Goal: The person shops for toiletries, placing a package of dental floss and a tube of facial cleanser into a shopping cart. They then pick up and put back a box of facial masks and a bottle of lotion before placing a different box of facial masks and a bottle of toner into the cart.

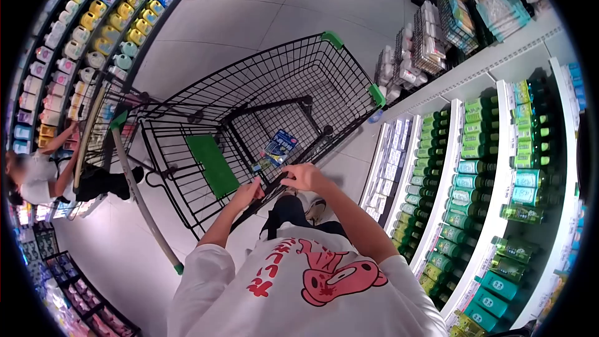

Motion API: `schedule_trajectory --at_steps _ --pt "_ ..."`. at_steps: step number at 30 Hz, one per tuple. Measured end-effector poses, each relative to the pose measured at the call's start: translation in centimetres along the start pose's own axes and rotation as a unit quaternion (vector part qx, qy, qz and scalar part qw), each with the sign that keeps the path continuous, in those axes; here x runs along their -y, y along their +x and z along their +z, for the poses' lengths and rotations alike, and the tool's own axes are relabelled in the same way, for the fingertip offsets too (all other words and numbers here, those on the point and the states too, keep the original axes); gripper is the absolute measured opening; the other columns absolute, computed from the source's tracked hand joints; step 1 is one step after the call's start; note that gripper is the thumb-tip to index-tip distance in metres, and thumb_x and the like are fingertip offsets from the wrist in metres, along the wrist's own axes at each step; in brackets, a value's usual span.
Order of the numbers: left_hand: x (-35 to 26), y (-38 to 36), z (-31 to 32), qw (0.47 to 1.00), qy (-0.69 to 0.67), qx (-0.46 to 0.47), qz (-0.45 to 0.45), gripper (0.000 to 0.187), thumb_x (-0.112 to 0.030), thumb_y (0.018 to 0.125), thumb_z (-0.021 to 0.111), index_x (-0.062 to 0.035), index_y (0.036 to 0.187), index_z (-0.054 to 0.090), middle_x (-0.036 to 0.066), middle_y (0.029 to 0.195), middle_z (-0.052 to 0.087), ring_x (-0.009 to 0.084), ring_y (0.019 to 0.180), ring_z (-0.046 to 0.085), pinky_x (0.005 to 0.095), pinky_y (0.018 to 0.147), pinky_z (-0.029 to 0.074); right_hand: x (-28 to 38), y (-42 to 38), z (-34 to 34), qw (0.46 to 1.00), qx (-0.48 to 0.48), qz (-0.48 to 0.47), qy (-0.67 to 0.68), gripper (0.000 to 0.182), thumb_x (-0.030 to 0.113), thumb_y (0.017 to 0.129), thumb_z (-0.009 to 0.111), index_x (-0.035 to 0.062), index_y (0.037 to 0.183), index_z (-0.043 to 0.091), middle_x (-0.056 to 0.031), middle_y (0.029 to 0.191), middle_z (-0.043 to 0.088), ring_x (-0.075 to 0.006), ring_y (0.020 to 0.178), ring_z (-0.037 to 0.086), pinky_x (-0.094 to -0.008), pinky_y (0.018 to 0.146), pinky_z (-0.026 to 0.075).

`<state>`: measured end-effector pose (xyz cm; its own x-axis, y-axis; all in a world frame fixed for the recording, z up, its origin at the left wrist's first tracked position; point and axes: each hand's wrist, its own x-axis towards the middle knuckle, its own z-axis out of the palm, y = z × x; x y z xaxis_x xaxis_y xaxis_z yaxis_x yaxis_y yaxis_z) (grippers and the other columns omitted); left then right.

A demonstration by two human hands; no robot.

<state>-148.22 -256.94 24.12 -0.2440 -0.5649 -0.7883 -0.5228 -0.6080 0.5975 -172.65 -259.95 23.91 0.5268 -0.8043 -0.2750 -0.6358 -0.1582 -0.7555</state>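
My left hand is just above the near side rim of a black wire shopping cart, its fingers loosely bent and nothing visible in them. To its right, my right hand hovers at the same rim, fingers curved and a little apart, also holding nothing I can see. Whether either hand touches the wire is hard to tell. Inside the cart, a blue package lies beyond my right hand. Beside it is a smaller clear-and-yellow package. A green panel is fixed at the cart's handle end.
Shelves of green and teal bottles line the right side. Detergent bottles fill shelves at upper left. Another person reaches toward those shelves beside a second cart. Wire baskets of goods hang at upper right.
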Motion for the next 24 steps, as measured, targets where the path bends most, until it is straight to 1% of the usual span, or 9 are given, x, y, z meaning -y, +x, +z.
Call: schedule_trajectory --at_steps 3,7,13,15,17,18,19,21,24 --pt "4.0 9.1 -2.4 0.949 0.301 -0.086 0.028 0.051 -0.048 0.081 0.046 0.0 0.083 0.062 0.018 0.081 0.062 0.0335 0.074 0.059 0.0395 0.071 0.046 0.6 2.9 -1.2 0.988 0.015 0.15 -0.024 0.03 0.034 0.079 0.054 0.0087 0.095 0.059 -0.0104 0.071 0.062 -0.0293 0.068 0.06 -0.0408 0.06 0.046" --pt "10.2 20.2 -2.8 0.943 0.318 -0.099 0.02 0.042 -0.037 0.074 0.055 0.0013 0.091 0.061 0.021 0.088 0.061 0.0378 0.085 0.058 0.0444 0.076 0.045 0.6 6.1 -1.1 0.934 -0.164 0.315 -0.052 0.022 0.031 0.079 0.053 0.0106 0.077 0.058 -0.0108 0.069 0.061 -0.0306 0.065 0.059 -0.0437 0.058 0.046" --pt "12.4 29.0 -1.3 0.955 0.275 -0.062 -0.092 0.044 -0.024 0.073 0.061 -0.0026 0.11 0.05 0.021 0.109 0.052 0.0352 0.098 0.053 0.0436 0.077 0.047 0.3 7.9 -2.2 0.934 -0.146 0.274 -0.176 0.016 0.025 0.076 0.054 0.0089 0.075 0.056 -0.0106 0.067 0.06 -0.0301 0.061 0.058 -0.0421 0.052 0.046" --pt "12.2 29.5 -1.2 0.943 0.313 -0.072 -0.087 0.048 -0.021 0.075 0.062 -0.0049 0.116 0.043 0.021 0.123 0.039 0.0339 0.11 0.044 0.0432 0.082 0.045 -0.5 8.2 -2.0 0.934 -0.16 0.266 -0.178 0.017 0.025 0.076 0.053 0.0086 0.074 0.056 -0.0097 0.067 0.059 -0.0289 0.062 0.058 -0.041 0.051 0.046" --pt "10.1 29.6 -1.2 0.91 0.38 -0.016 -0.163 0.065 -0.024 0.081 0.058 -0.0076 0.134 0.023 0.019 0.139 0.015 0.0361 0.124 0.025 0.0423 0.092 0.04 -0.7 8.5 -2.3 0.927 -0.168 0.265 -0.207 0.016 0.024 0.076 0.055 0.0092 0.073 0.056 -0.0077 0.065 0.059 -0.0251 0.062 0.059 -0.0372 0.05 0.046" --pt "11.1 30.6 -0.7 0.897 0.408 -0.053 -0.162 0.066 -0.022 0.08 0.061 -0.0085 0.133 0.024 0.018 0.139 0.016 0.0325 0.126 0.023 0.0432 0.092 0.041 -0.9 8.6 -2.3 0.924 -0.175 0.267 -0.212 0.015 0.024 0.076 0.055 0.0094 0.073 0.056 -0.0071 0.064 0.059 -0.0243 0.062 0.059 -0.0363 0.049 0.046" --pt "14.8 33.2 0.6 0.886 0.424 -0.146 -0.119 0.053 -0.018 0.076 0.065 -0.0079 0.122 0.039 0.017 0.13 0.031 0.0317 0.118 0.033 0.0426 0.088 0.041 -0.9 8.8 -2.4 0.921 -0.182 0.267 -0.217 0.015 0.024 0.076 0.056 0.0095 0.073 0.056 -0.0066 0.064 0.059 -0.0234 0.062 0.059 -0.0355 0.049 0.046" --pt "12.2 32.8 -0.6 0.877 0.464 -0.091 -0.09 0.057 -0.022 0.071 0.069 -0.0074 0.119 0.042 0.016 0.121 0.043 0.0308 0.111 0.043 0.043 0.084 0.044 -1.1 9.1 -2.9 0.921 -0.178 0.265 -0.224 0.015 0.024 0.077 0.055 0.01 0.072 0.055 -0.0057 0.063 0.059 -0.022 0.061 0.059 -0.0346 0.047 0.047" --pt "10.7 31.5 -2.7 0.952 0.304 0.007 -0.015 0.064 -0.03 0.065 0.072 -0.0058 0.118 0.044 0.017 0.106 0.054 0.0314 0.097 0.053 0.0443 0.077 0.047 -1.6 9.0 -2.9 0.925 -0.174 0.25 -0.226 0.017 0.025 0.078 0.052 0.0093 0.071 0.054 -0.0069 0.063 0.059 -0.0234 0.06 0.059 -0.0368 0.045 0.047"
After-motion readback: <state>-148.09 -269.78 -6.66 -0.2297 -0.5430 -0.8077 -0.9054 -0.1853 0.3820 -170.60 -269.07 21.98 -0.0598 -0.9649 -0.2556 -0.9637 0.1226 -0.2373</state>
